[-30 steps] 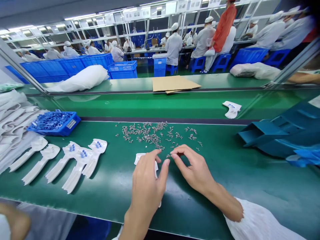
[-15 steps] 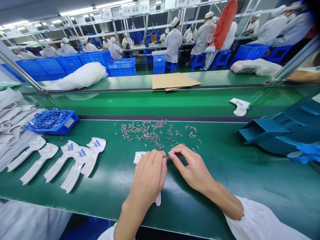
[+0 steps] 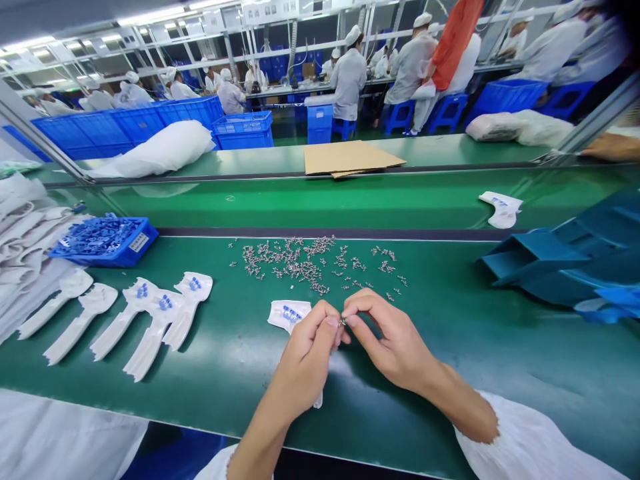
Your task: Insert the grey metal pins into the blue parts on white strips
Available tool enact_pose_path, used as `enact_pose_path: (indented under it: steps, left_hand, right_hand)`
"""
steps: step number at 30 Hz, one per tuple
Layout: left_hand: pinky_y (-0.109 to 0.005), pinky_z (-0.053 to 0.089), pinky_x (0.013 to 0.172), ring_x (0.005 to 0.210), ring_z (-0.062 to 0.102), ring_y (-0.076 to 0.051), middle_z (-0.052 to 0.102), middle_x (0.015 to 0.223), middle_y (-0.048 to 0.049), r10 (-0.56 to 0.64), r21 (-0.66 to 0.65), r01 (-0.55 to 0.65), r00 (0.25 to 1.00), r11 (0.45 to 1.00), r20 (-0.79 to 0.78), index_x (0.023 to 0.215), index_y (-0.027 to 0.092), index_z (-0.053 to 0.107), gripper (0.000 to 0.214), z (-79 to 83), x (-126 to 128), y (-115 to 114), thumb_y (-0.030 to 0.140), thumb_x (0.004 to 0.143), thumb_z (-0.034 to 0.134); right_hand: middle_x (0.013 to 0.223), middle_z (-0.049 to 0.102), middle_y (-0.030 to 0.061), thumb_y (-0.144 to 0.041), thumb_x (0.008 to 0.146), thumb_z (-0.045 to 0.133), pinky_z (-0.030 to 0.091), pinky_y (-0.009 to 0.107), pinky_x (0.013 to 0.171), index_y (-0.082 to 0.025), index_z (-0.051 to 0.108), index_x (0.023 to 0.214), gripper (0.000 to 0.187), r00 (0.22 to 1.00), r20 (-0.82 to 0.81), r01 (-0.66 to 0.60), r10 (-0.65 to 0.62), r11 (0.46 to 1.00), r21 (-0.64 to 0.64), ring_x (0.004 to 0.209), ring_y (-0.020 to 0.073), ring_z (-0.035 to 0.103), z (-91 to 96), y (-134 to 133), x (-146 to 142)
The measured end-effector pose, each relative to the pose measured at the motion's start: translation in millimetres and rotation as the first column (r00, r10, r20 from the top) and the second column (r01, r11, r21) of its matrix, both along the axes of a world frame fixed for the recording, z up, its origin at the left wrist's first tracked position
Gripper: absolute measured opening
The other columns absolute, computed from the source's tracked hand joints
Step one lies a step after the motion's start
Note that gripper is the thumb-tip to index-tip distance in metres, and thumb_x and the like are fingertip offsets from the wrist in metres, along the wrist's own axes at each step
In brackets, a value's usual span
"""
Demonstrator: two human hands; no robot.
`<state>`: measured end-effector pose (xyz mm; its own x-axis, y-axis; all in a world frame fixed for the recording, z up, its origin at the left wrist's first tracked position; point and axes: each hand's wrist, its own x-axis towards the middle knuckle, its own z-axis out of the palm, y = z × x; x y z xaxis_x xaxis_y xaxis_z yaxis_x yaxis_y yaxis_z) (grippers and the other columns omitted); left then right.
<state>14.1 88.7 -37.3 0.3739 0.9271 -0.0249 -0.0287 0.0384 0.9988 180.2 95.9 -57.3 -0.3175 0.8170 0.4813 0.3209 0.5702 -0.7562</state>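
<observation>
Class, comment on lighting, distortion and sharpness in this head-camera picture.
Head view: ceiling strip lights give even light, soft shadows beneath left hand and right hand; wide lens smears the corner workers; small metal part they pinch is barely resolved.

Assembly factory (conveyor belt [image 3: 350, 200], uniformed workers [image 3: 349, 80])

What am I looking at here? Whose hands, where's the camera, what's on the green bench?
No machine here: one camera sits on a person's head, looking forward and down at their bare hands. The left hand and right hand pinch a tiny silvery metal part between their fingertips. On the green bench top lie a scatter of small silvery metal pieces, white plastic paddle-shaped shells with blue inserts and a blue plastic tray of blue parts. Co-workers in white coats work behind.
</observation>
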Motion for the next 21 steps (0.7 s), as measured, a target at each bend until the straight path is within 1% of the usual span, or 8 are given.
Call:
enact_pose_path:
  steps: [4, 7, 9, 12, 14, 16, 18, 21]
  left_hand:
    - [-0.028, 0.036, 0.072, 0.076, 0.049, -0.014, 0.040, 0.069, 0.0037, 0.004, -0.133, 0.013, 0.991, 0.991, 0.133, 0.073, 0.022, 0.040, 0.029, 0.4, 7, -2, 0.027, 0.101, 0.033]
    - [-0.028, 0.037, 0.070, 0.073, 0.048, -0.014, 0.041, 0.068, 0.0039, 0.010, -0.156, 0.009, 0.993, 0.988, 0.116, 0.071, 0.022, 0.038, 0.030, 2.3, 8, -3, 0.027, 0.100, 0.031]
    - [-0.028, 0.035, 0.068, 0.071, 0.046, -0.014, 0.044, 0.070, 0.0037, 0.035, -0.050, -0.037, 0.998, 0.998, -0.045, 0.073, 0.022, 0.040, 0.031, 3.9, 6, -2, 0.030, 0.101, 0.032]
    - [-0.027, 0.032, 0.064, 0.068, 0.043, -0.013, 0.047, 0.073, 0.0036, 0.108, 0.231, -0.028, 0.933, 0.972, -0.342, 0.078, 0.022, 0.043, 0.027, 5.9, 1, -1, 0.029, 0.102, 0.033]
    - [-0.028, 0.033, 0.064, 0.068, 0.043, -0.013, 0.046, 0.075, 0.0036, 0.140, 0.394, 0.058, 0.879, 0.917, -0.455, 0.081, 0.022, 0.043, 0.024, 6.3, -3, 0, 0.026, 0.102, 0.033]
    - [-0.028, 0.034, 0.066, 0.070, 0.045, -0.014, 0.047, 0.077, 0.0029, 0.170, 0.503, 0.144, 0.833, 0.852, -0.526, 0.084, 0.022, 0.044, 0.022, 5.7, -7, 2, 0.023, 0.102, 0.032]
    - [-0.030, 0.036, 0.068, 0.072, 0.046, -0.015, 0.049, 0.081, 0.0015, 0.209, 0.564, 0.210, 0.781, 0.799, -0.588, 0.088, 0.022, 0.045, 0.020, 4.4, -10, 3, 0.022, 0.102, 0.031]
    - [-0.032, 0.040, 0.069, 0.076, 0.050, -0.017, 0.053, 0.084, -0.0007, 0.256, 0.596, 0.282, 0.708, 0.752, -0.658, 0.091, 0.021, 0.047, 0.019, 2.1, -12, 4, 0.019, 0.102, 0.031]
  right_hand:
    - [0.092, 0.059, 0.0031, -0.008, 0.096, 0.047, 0.047, 0.029, 0.075, -0.022, 0.050, 0.106, 0.018, 0.994, 0.089, 0.030, -0.056, 0.962, 0.271, 0.084, 0.0163, 0.056, 0.4, 2, 4]
    - [0.093, 0.060, 0.0035, -0.007, 0.095, 0.048, 0.046, 0.029, 0.076, -0.021, 0.051, 0.106, 0.018, 0.992, 0.120, 0.009, -0.046, 0.957, 0.291, 0.085, 0.0164, 0.055, 3.9, 4, 7]
    - [0.091, 0.060, 0.0026, -0.010, 0.097, 0.048, 0.045, 0.029, 0.076, -0.022, 0.052, 0.101, 0.013, 0.992, 0.121, -0.002, -0.021, 0.983, 0.184, 0.084, 0.0159, 0.055, 7.1, 4, 7]
    - [0.089, 0.059, 0.0012, -0.019, 0.100, 0.046, 0.044, 0.028, 0.074, -0.023, 0.054, 0.094, 0.010, 0.997, 0.069, -0.023, 0.033, 0.991, -0.131, 0.081, 0.0151, 0.055, 10.9, 3, 5]
    - [0.087, 0.059, 0.0002, -0.026, 0.100, 0.047, 0.044, 0.027, 0.072, -0.023, 0.055, 0.090, 0.014, 0.998, -0.027, -0.067, 0.061, 0.927, -0.369, 0.079, 0.0147, 0.055, 12.8, 3, 4]
    - [0.083, 0.057, -0.0010, -0.031, 0.099, 0.048, 0.044, 0.026, 0.070, -0.022, 0.056, 0.088, 0.016, 0.988, -0.143, -0.127, 0.057, 0.825, -0.550, 0.076, 0.0141, 0.054, 14.4, 4, 5]
    - [0.078, 0.055, -0.0022, -0.033, 0.097, 0.051, 0.044, 0.026, 0.069, -0.021, 0.056, 0.086, 0.017, 0.975, -0.214, -0.187, 0.059, 0.739, -0.647, 0.073, 0.0134, 0.052, 15.3, 7, 7]
    - [0.072, 0.055, -0.0032, -0.030, 0.094, 0.053, 0.043, 0.025, 0.069, -0.020, 0.057, 0.084, 0.015, 0.965, -0.239, -0.252, 0.111, 0.654, -0.713, 0.070, 0.0124, 0.052, 14.0, 11, 7]
